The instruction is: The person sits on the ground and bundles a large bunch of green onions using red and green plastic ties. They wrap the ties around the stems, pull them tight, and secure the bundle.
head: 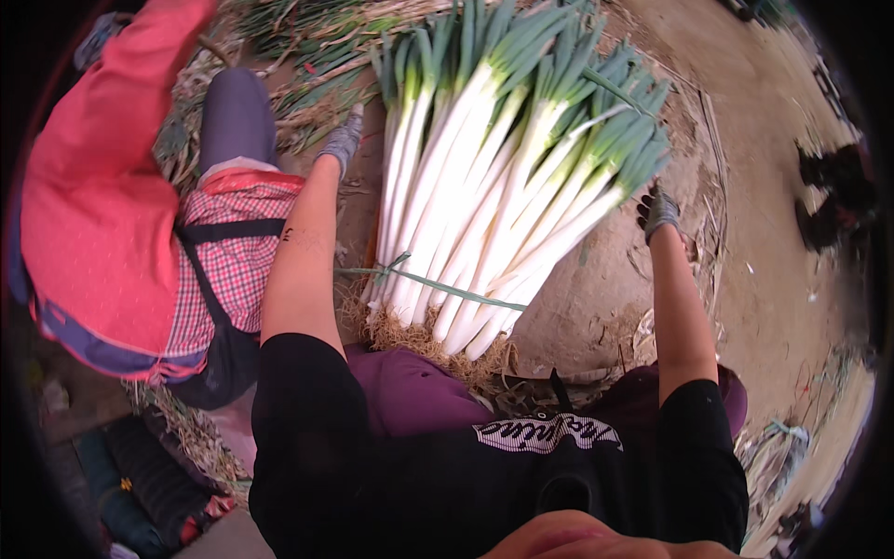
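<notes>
A large bundle of long green onions (475, 189) lies before me, white stalks and roots towards me, green leaves pointing away. A green tie (454, 288) with a knot at its left crosses the stalks near the roots. Another green strip (618, 91) lies across the leaves at the upper right. My left hand (342, 142), in a grey glove, is left of the bundle, apart from the stalks, its fingers pointing away from me. My right hand (658, 212), in a grey glove with dark fingertips, is just right of the leaves; whether it holds anything cannot be told.
Close on my left sits a co-worker (105, 209) in a red top and checked apron. More green onions and loose leaves (314, 63) lie at the upper left. Plant scraps (775, 454) lie at the lower right. Dark objects (838, 189) stand at the far right.
</notes>
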Demonstrator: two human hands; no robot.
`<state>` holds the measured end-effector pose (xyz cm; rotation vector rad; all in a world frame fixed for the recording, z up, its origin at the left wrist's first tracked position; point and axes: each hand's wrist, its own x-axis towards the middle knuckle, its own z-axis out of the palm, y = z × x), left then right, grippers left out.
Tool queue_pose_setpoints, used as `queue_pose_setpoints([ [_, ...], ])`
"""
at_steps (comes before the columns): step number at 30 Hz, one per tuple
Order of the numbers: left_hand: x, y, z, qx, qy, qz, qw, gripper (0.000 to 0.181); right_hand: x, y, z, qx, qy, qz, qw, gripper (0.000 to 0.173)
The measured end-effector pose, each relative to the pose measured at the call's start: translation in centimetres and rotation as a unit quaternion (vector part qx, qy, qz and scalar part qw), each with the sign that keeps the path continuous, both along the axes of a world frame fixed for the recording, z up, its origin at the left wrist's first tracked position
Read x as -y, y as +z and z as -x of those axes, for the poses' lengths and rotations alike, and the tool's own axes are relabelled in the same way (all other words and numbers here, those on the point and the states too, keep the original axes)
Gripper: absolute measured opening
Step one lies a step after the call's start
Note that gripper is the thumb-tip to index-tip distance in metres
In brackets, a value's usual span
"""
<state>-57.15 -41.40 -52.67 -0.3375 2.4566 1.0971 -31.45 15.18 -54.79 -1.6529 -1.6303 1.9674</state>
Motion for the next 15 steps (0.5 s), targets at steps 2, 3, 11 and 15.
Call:
queue_pose_setpoints([
  [2,0.6,-5.0,1.1,0.078,0.063,-0.029,0.995,0.094,2.8,-2.2,-1.0,0.050,0.022,0.046,0.997,0.061],
  [3,-8.6,-0.2,-3.5,0.073,0.065,-0.054,0.994,0.097,0.9,-3.1,-4.1,0.070,-0.012,0.044,0.997,0.069],
  [11,-10.0,-0.3,-5.1,0.114,0.096,-0.323,0.935,0.072,6.8,-5.5,-2.6,-0.149,-0.054,0.316,0.935,0.086],
  [15,-8.2,-2.3,-4.4,0.111,0.063,-0.371,0.920,0.073,8.6,-4.6,1.9,-0.438,-0.057,0.260,0.859,0.076],
])
